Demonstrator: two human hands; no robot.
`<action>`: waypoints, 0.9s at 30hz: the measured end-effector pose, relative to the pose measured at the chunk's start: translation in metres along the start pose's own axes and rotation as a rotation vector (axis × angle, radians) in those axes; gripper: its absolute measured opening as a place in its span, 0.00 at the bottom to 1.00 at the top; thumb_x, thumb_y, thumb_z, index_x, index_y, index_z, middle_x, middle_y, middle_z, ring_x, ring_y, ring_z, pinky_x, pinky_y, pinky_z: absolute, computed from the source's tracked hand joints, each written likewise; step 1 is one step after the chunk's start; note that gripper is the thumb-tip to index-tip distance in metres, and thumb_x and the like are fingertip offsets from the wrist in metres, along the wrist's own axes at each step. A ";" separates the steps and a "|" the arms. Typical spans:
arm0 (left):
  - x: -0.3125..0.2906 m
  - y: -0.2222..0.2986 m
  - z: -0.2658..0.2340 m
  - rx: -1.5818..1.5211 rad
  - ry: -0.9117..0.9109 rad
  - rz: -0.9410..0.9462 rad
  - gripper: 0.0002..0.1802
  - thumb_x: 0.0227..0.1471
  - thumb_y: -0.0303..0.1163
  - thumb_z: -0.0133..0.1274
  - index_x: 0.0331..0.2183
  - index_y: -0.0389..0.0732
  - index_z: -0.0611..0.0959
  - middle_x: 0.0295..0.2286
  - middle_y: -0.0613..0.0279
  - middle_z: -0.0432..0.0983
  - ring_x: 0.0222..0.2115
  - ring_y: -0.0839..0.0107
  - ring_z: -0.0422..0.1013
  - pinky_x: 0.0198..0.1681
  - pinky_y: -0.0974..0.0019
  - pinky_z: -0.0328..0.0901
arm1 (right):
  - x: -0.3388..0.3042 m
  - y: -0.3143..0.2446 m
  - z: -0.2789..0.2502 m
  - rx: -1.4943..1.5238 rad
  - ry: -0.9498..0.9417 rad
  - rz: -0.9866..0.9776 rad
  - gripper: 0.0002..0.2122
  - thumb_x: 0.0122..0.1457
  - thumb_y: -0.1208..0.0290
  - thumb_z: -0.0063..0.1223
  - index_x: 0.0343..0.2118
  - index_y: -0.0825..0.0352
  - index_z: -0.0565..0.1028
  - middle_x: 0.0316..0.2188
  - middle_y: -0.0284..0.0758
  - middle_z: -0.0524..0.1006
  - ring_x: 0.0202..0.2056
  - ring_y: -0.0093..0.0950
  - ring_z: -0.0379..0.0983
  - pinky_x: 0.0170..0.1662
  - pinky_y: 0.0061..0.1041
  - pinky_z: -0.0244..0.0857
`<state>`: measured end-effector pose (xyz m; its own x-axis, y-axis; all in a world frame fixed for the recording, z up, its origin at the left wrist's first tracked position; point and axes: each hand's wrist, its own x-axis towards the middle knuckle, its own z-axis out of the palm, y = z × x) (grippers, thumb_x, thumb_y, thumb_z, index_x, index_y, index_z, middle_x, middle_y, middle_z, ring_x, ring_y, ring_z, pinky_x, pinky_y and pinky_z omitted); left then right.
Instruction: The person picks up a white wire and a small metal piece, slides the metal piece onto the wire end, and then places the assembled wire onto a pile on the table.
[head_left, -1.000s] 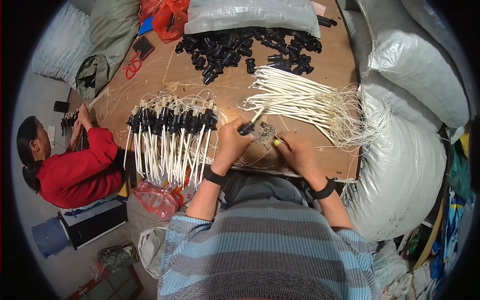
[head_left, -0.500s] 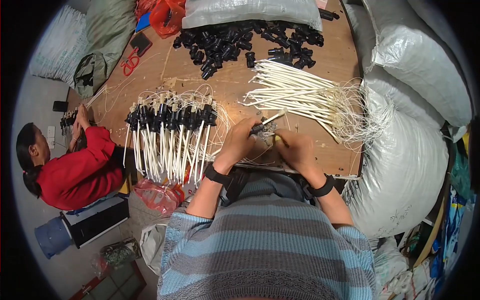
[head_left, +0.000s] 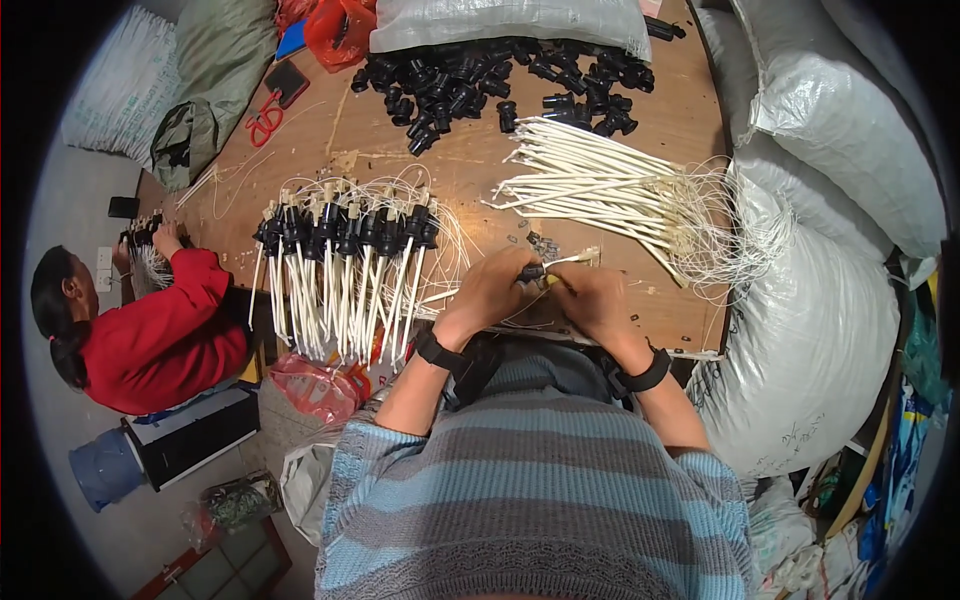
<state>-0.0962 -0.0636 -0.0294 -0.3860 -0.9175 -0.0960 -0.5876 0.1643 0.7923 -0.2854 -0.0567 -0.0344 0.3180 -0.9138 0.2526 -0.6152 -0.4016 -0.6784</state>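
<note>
Both hands work at the counter's near edge, close together, likely so the small parts meet right under the eyes. Left hand: fingers closed round a black fitting, a white stem sticking out to the right of it; grip looks firm, seemingly to steady the piece. Right hand just beside, fingers curled by a small yellow bit; cannot tell if they grip it. Small metal bits lie near the counter's near edge, just past the hands, probably for quick picking. Counter's left half: row of fitted pieces, white tubes reaching past the near edge, lined up apparently to avoid tangles. Counter's right side: white tube bundle, wires trailing over the edge, presumably too long to fit. Counter's far side: loose black fittings.
</note>
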 end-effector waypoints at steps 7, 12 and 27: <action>0.007 -0.004 0.001 -0.252 0.071 -0.158 0.19 0.43 0.18 0.52 0.42 0.38 0.77 0.30 0.58 0.76 0.32 0.68 0.72 0.38 0.68 0.65 | -0.002 -0.007 -0.009 0.014 0.004 0.088 0.03 0.51 0.71 0.54 0.24 0.62 0.75 0.18 0.40 0.73 0.22 0.43 0.71 0.23 0.36 0.63; 0.012 -0.003 0.003 -0.235 0.054 -0.127 0.20 0.43 0.16 0.51 0.42 0.38 0.77 0.30 0.60 0.76 0.31 0.74 0.70 0.37 0.72 0.65 | -0.004 -0.008 -0.009 0.026 0.033 0.019 0.01 0.51 0.72 0.54 0.26 0.61 0.75 0.18 0.39 0.73 0.22 0.42 0.72 0.23 0.35 0.63; 0.001 0.005 0.000 0.089 0.102 0.100 0.21 0.38 0.17 0.51 0.39 0.39 0.76 0.33 0.52 0.73 0.37 0.49 0.70 0.39 0.57 0.65 | -0.002 0.002 -0.012 -0.054 0.000 0.000 0.02 0.48 0.72 0.55 0.24 0.61 0.74 0.16 0.38 0.72 0.20 0.42 0.71 0.21 0.37 0.62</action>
<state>-0.0996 -0.0632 -0.0254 -0.3738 -0.9264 0.0457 -0.6128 0.2836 0.7376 -0.2957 -0.0565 -0.0279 0.3179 -0.9137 0.2531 -0.6533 -0.4045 -0.6399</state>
